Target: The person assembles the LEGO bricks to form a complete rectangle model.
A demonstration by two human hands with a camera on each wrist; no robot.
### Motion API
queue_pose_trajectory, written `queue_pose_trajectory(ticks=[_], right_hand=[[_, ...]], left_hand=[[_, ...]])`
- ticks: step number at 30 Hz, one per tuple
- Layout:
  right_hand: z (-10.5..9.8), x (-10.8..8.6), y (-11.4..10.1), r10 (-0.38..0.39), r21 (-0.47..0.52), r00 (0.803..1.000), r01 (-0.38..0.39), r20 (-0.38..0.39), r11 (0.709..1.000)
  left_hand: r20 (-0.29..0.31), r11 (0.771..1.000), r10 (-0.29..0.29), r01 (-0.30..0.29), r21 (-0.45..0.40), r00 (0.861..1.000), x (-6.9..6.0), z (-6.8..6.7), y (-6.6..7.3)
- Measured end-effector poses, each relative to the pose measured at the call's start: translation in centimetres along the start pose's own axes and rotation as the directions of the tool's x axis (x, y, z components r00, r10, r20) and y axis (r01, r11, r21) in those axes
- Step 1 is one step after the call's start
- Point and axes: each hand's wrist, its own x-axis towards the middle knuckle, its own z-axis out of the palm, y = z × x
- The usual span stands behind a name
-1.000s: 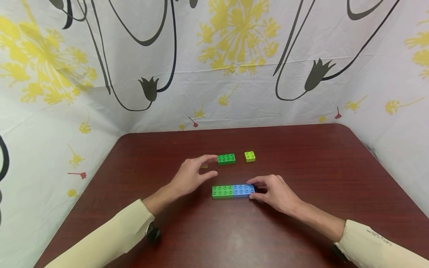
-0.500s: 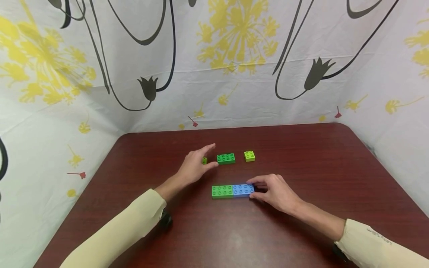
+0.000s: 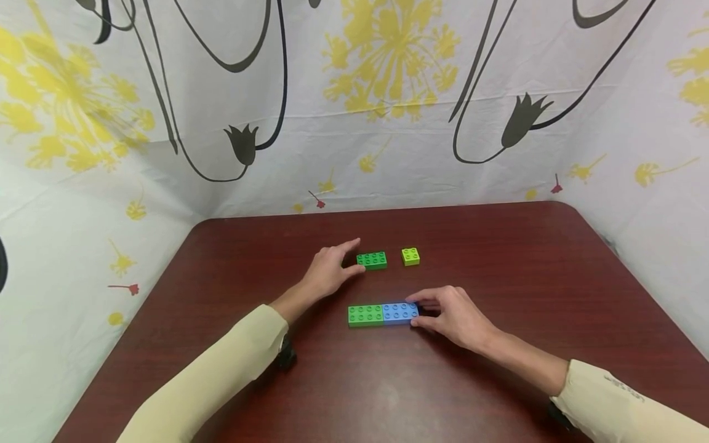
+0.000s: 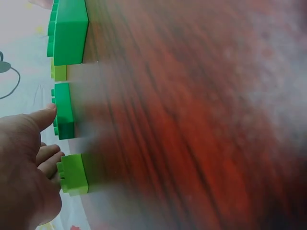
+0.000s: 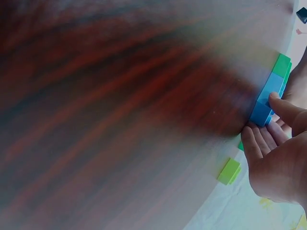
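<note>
In the head view, a green brick (image 3: 365, 315) and a blue brick (image 3: 400, 313) lie end to end in a row. My right hand (image 3: 456, 317) pinches the blue brick's right end between thumb and fingers, as the right wrist view also shows. Farther back, my left hand (image 3: 327, 271) reaches to a darker green brick (image 3: 372, 261), thumb and index finger spread at its left end. The left wrist view has the thumb close against this dark green brick (image 4: 64, 111); firm contact cannot be told. A lime brick (image 4: 74, 173) sits by the other fingers, hidden in the head view.
Another small lime brick (image 3: 410, 256) stands right of the dark green one. All lie on a dark red-brown table (image 3: 354, 381). A white patterned cloth (image 3: 388, 154) hangs behind the table and along its sides.
My left hand has moved right and away from me, up to the dark green brick, covering the lime brick at its left. My right hand stays on the blue brick.
</note>
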Motion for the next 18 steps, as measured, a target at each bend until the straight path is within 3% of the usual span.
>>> queue_pose_trajectory(ticks=[18], right_hand=[[-0.07, 0.04, -0.22, -0.020, 0.005, 1.000, 0.020, -0.010, 1.000]], left_hand=[[0.023, 0.997, 0.045, -0.046, 0.058, 0.999, 0.45, 0.60, 0.06]])
